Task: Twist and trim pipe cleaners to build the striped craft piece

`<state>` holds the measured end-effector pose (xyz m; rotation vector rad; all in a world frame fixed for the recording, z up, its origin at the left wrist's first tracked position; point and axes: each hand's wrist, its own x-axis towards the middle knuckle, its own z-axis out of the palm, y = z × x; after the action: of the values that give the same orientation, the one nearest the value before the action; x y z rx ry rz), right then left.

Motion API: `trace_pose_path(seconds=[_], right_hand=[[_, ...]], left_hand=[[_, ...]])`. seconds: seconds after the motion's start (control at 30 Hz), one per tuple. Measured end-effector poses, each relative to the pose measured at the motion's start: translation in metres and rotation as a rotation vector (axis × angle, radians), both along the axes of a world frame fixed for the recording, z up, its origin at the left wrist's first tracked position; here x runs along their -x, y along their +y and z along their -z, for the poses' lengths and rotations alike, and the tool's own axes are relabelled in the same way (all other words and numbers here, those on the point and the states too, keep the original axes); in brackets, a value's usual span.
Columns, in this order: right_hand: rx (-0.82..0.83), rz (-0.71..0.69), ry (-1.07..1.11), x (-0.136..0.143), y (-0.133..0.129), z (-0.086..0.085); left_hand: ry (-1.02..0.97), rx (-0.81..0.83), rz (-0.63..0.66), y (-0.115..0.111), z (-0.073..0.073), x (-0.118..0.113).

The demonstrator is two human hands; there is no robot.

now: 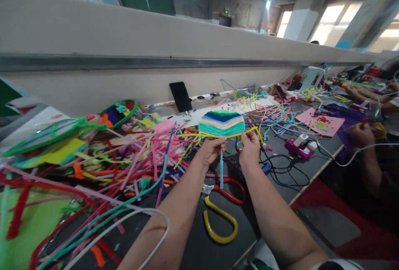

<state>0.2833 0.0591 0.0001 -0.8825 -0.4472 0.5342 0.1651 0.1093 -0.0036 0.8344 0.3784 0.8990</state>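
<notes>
A rounded, striped piece [222,122] of pipe cleaners in green, blue, cream and teal is held up in front of me. A yellow pipe cleaner [232,135] runs along its lower edge. My left hand [212,150] is closed, pinching the yellow pipe cleaner below the piece's left half. At the right end, my right hand [249,147] grips the same yellow strand between thumb and fingers. A twisted light-blue stem [221,172] hangs below the left fingers. Between my forearms lie scissors with red and yellow handles [220,236], their blades partly hidden by my left arm.
Loose pink pipe cleaners [146,149] pile up at left, beside green-rimmed round pieces [46,137]. A phone [181,96] leans on the partition. A purple power strip [299,148] with black cables lies right. Another person's hand [361,135] is at far right.
</notes>
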Motion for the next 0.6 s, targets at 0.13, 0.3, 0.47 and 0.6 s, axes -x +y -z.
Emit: trace_pose_path(seconds=[0.13,0.3,0.47,0.6], right_hand=[[-0.013,0.029,0.018,0.0002,0.0011,-0.0003],[-0.031,0.036,0.03,0.0013,0.0013,-0.0005],[-0.026,0.012,0.022,0.0027,-0.0004,-0.0024],[-0.014,-0.006,-0.013,0.0043,-0.0022,-0.0034]], left_hand=[[0.016,-0.015,0.008,-0.0006,0.0005,-0.0006],[0.039,-0.038,0.02,-0.0014,0.0014,-0.0006],[0.014,-0.021,0.007,-0.0008,0.0004,0.0006],[-0.005,-0.004,-0.015,0.0022,0.0015,0.0022]])
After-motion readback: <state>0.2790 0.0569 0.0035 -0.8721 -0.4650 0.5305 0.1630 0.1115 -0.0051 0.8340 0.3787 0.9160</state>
